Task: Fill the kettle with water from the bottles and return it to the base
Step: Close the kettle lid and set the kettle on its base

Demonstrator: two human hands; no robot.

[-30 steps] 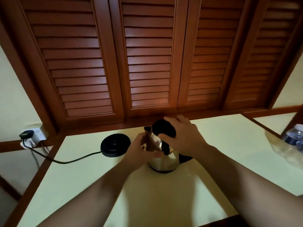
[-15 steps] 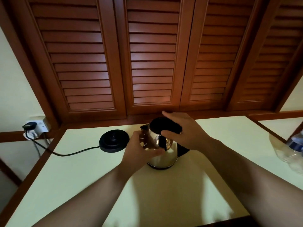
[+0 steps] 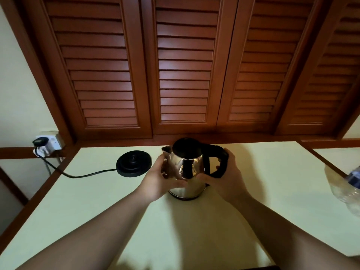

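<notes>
Louvred wooden doors (image 3: 185, 65) close the far side of the scene. The pale tabletop (image 3: 272, 191), framed in dark wood, carries all task items. A clear water bottle (image 3: 344, 184) lies at the right edge, cut off by the frame, well apart from everything else; whether it is capped or how full it is cannot be told. The steel kettle (image 3: 187, 172) stands upright at the centre of the tabletop with its black lid (image 3: 185, 149) down and its spout to the left. The round black base (image 3: 134, 165) sits just left of the kettle, apart from it, and its cord (image 3: 78, 175) runs left to a plug in the wall socket (image 3: 47, 143).

The left hand (image 3: 163, 180) cups the left side of the kettle body below the spout, fingers curved against the steel. The right hand (image 3: 226, 178) wraps its grip round the black handle (image 3: 218, 162), thumb resting on the body.

Likely hazards, judged from this arrangement: with the lid down, no water can enter, so pouring before it opens would spill onto the tabletop. Spilt water could run left toward the plugged-in base. The smooth steel may slip under the cupping left hand. Reaching for the distant bottle could tip the kettle if one hand lets go carelessly
</notes>
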